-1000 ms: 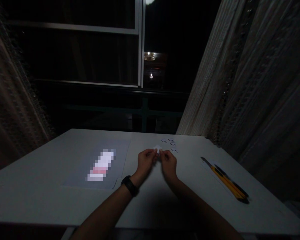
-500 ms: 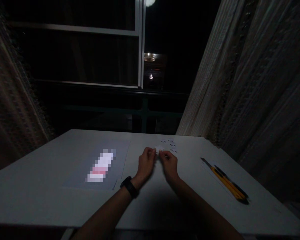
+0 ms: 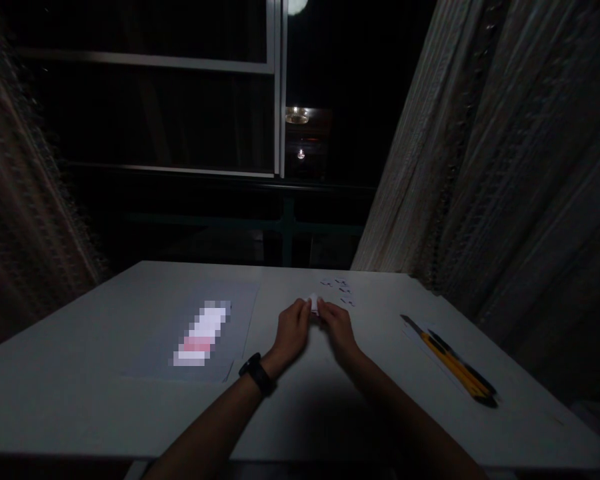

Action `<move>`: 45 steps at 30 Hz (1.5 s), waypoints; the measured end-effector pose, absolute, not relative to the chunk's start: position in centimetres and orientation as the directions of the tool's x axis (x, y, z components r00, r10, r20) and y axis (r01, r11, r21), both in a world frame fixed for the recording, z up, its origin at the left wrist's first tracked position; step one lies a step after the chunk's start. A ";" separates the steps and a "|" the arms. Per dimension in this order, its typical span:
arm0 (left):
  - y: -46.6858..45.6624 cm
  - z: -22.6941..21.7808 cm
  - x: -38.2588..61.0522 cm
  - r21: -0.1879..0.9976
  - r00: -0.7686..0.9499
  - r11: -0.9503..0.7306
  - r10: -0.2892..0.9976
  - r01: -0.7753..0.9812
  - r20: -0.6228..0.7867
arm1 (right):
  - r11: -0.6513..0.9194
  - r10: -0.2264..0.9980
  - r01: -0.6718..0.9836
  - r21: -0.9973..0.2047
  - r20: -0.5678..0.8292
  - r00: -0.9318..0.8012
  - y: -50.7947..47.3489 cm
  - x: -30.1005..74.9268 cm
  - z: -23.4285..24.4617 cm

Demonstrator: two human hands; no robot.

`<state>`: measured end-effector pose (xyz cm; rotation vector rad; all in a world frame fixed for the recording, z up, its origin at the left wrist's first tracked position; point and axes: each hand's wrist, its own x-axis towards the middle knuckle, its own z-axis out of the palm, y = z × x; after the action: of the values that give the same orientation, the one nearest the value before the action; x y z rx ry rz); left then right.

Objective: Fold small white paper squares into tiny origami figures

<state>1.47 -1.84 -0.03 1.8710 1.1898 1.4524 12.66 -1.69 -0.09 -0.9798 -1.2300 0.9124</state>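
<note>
A small white piece of paper [image 3: 314, 303] is pinched between my two hands above the middle of the white table [image 3: 190, 427]. My left hand [image 3: 294, 328], with a black watch on its wrist, grips the paper's left side between thumb and fingers. On the right side, my right hand [image 3: 337, 327] pinches it the same way. Both thumbs lie close together on top, and the curled fingers hide the paper's lower part. Just beyond my hands lie several small paper pieces with dark marks [image 3: 344, 291].
At the left lies a large sheet of paper [image 3: 237, 333] with a bright, blurred-out object on it. A yellow utility knife [image 3: 455, 365] and a dark pen [image 3: 443, 343] rest at the right. Curtains [image 3: 520, 167] hang on both sides, with a dark window behind the table.
The paper has gone from lying flatter between the fingertips to standing more upright and looking narrower. My hands have turned slightly, with the thumbs now on top.
</note>
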 end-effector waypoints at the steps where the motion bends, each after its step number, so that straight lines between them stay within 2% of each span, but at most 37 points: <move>1: -1.8 0.0 1.5 0.799 0.058 -0.503 0.856 0.330 0.514 | 0.337 0.938 -0.008 -0.942 0.335 0.088 -1.7 12.7 -0.1; 3: -1.8 -0.1 1.4 0.812 0.061 -0.496 0.862 0.308 0.504 | 0.338 0.940 0.019 -0.941 0.338 0.034 -1.7 12.7 -0.1; 6: -1.8 -0.2 1.5 0.841 0.082 -0.482 0.875 0.246 0.478 | 0.306 0.952 -0.036 -0.951 0.307 -0.009 -1.8 12.4 -0.3; 12: -1.7 -0.1 2.1 0.907 0.083 -0.420 0.903 -0.035 0.421 | 0.277 0.961 -0.227 -0.934 0.262 0.092 -2.7 11.2 0.0; 15: -1.7 0.0 2.3 0.916 0.084 -0.391 0.914 -0.087 0.398 | 0.268 0.963 -0.274 -0.924 0.249 0.103 -2.9 10.9 0.1; 18: -1.9 0.2 2.3 0.908 0.060 -0.418 0.906 -0.020 0.418 | 0.285 0.958 -0.273 -0.919 0.265 0.107 -2.7 11.3 0.0; 24: -2.5 0.3 2.0 0.837 0.045 -0.489 0.868 0.245 0.494 | 0.301 0.952 -0.162 -0.940 0.306 -0.010 -2.1 12.5 -0.2; 34: -2.5 0.3 1.8 0.868 0.038 -0.480 0.877 0.122 0.480 | 0.407 0.908 0.099 -0.908 0.414 0.063 -2.3 12.7 0.7; 40: -2.3 0.7 1.3 0.852 0.110 -0.495 0.869 0.170 0.483 | 0.363 0.931 0.060 -0.930 0.359 -0.064 -1.3 13.9 0.3; 45: -1.7 0.2 1.1 0.836 0.061 -0.475 0.876 0.275 0.478 | 0.349 0.933 0.107 -0.931 0.355 0.053 -1.1 14.2 -0.1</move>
<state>1.07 -1.69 0.25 1.8003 1.1486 1.4331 14.23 -1.11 -0.10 -1.0386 -1.3750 0.8422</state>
